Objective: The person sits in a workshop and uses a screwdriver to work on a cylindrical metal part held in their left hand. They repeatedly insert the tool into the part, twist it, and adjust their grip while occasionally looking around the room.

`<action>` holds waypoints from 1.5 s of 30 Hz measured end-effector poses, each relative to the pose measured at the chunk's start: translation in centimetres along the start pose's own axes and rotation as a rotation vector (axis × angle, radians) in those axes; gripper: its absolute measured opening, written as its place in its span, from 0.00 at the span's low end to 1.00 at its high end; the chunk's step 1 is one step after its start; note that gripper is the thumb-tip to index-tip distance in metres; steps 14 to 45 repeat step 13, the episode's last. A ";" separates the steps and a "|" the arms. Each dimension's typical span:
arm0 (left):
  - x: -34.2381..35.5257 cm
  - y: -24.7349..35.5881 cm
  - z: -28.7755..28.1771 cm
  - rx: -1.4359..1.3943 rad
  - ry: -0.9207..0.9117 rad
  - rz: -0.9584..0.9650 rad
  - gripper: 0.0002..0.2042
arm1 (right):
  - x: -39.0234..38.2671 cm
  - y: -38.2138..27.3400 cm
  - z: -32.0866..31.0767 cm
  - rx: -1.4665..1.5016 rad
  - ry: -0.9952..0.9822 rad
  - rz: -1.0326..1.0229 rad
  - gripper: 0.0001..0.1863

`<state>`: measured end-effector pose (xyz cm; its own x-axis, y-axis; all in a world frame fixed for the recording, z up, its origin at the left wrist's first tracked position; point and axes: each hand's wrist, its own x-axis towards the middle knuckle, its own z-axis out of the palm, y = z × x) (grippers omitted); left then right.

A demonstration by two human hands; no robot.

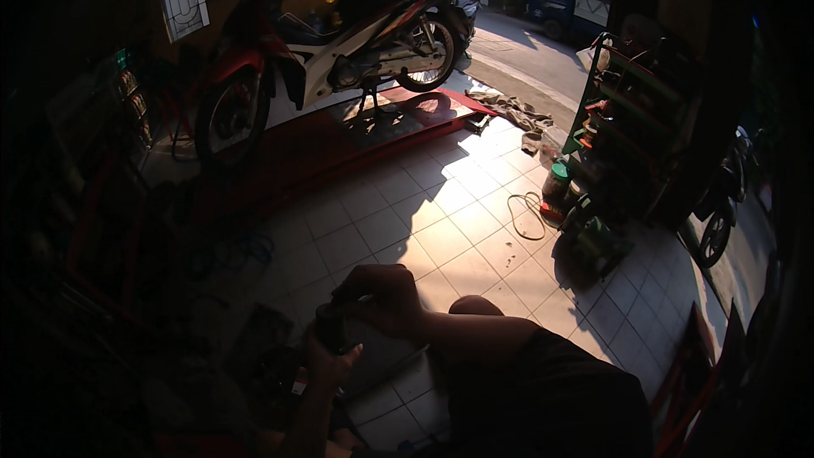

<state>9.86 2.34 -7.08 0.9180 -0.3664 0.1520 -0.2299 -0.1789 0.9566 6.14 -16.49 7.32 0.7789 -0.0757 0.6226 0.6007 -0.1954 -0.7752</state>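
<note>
In deep shadow at the lower middle, my left hand (331,365) is wrapped around a dark, short cylindrical part (331,328). Its exact kind is too dim to make out. My right hand (386,298) comes in from the right with its fingers curled down close to the top of that part. Whatever those fingers pinch, if anything, is lost in the dark. Below and left of my hands are dark shapes, among them a small pale label (299,382).
A red and white motorcycle (331,59) stands on a red lift platform (288,148) ahead. To the right are a green-framed tool rack (627,102), a green-lidded jar (556,182), a green machine (593,246) and a looped cord (527,216). Rags (513,110) lie by the doorway.
</note>
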 end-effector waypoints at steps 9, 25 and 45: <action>0.3 1.7 -0.3 0.083 -0.029 -0.077 0.39 | 0.8 1.4 -0.1 0.008 -0.012 0.113 0.14; -0.2 2.0 -1.3 0.237 0.030 -0.070 0.42 | -0.3 2.6 1.7 0.180 -0.065 0.177 0.14; -0.2 2.0 -1.3 0.237 0.030 -0.070 0.42 | -0.3 2.6 1.7 0.180 -0.065 0.177 0.14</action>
